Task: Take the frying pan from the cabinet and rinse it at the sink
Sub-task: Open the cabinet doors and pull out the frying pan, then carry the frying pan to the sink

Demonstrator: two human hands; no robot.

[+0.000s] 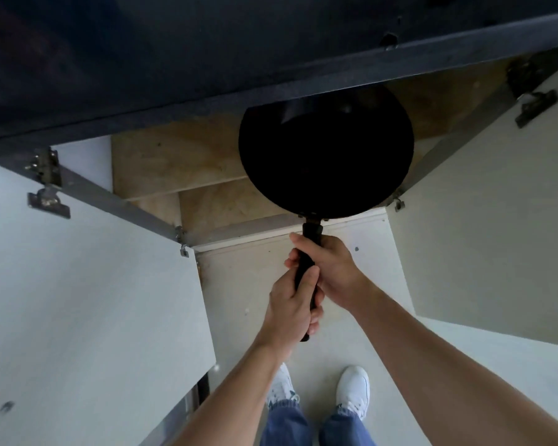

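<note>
Now we have the frying pan (326,156) gripped, half out past the open cabinet (187,175) front; carrying and rinsing remain, with no sink visible. Our 2 arms reach forward: left hand (290,304) low on the handle, right hand (331,268) above, fingers wrapped tight.

Looking straight down past a dark countertop edge (271,75) into an open cabinet (187,165) — both white doors swung wide, left door (87,300) and right door (484,204). Black frying pan (326,152) held level over the plywood shelves, part of its far rim hidden under the counter. Left hand (290,307) and right hand (332,268) both wrapped around the black handle (305,268) — right nearer the pan. White sneakers (353,391) below on the pale floor.
</note>
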